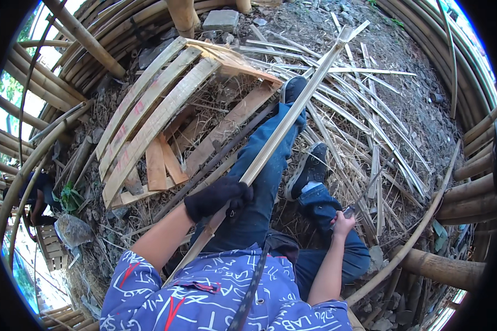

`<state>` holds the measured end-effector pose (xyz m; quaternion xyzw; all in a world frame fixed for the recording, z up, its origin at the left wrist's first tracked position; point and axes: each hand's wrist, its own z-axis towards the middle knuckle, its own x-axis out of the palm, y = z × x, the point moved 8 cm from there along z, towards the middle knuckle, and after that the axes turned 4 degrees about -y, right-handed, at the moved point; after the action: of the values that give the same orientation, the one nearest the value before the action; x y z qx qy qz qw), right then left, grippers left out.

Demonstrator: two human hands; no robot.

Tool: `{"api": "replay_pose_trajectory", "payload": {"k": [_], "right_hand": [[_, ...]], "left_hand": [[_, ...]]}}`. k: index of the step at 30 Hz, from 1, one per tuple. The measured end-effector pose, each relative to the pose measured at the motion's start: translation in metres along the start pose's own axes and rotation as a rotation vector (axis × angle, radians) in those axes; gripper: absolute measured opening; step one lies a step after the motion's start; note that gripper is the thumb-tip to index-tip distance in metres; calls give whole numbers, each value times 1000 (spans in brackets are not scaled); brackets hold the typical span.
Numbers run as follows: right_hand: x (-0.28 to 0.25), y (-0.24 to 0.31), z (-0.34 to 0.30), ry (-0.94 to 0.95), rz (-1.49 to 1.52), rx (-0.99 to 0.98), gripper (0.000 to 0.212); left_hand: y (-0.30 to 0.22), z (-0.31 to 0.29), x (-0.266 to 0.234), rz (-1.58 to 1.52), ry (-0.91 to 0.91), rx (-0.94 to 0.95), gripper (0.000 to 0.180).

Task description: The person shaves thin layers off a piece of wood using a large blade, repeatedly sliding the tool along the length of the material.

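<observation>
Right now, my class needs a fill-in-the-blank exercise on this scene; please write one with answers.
The left hand, gloved in the colour ____, grips a long pale strip.
The bare hand is the person's ____ one.
In the picture, the slatted crate lies to the ____ of the scattered strips.

Answers: black; right; left.

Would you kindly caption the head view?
Black-gloved left hand grips a long pale bamboo strip; bare right hand holds a slim dark tool.

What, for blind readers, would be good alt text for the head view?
A seated person's gloved left hand grips a long pale strip; the bare right hand holds a knife-like tool. Beyond lie a slatted wooden frame and scattered strips.
</observation>
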<state>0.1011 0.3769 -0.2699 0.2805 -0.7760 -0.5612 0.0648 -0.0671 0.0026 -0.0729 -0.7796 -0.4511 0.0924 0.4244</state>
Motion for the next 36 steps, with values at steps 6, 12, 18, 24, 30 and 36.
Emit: {"api": "replay_pose_trajectory", "payload": {"k": [6, 12, 18, 24, 30, 36], "right_hand": [[8, 12, -8, 12, -73, -75, 14], [18, 37, -43, 88, -44, -164, 21], [73, 156, -98, 280, -279, -580, 15], [120, 221, -120, 426, -451, -877, 20], [139, 233, -129, 507, -533, -1003, 23], [157, 248, -143, 577, -496, -1037, 26]], "left_hand": [[1, -6, 0, 71, 66, -42, 26], [-3, -8, -2, 117, -126, 0, 36], [-5, 0, -10, 279, -218, 141, 34], [-12, -29, -6, 1162, -334, 719, 26], [79, -48, -60, 308, -81, -297, 32], [71, -51, -74, 673, 110, 9, 37]]}}
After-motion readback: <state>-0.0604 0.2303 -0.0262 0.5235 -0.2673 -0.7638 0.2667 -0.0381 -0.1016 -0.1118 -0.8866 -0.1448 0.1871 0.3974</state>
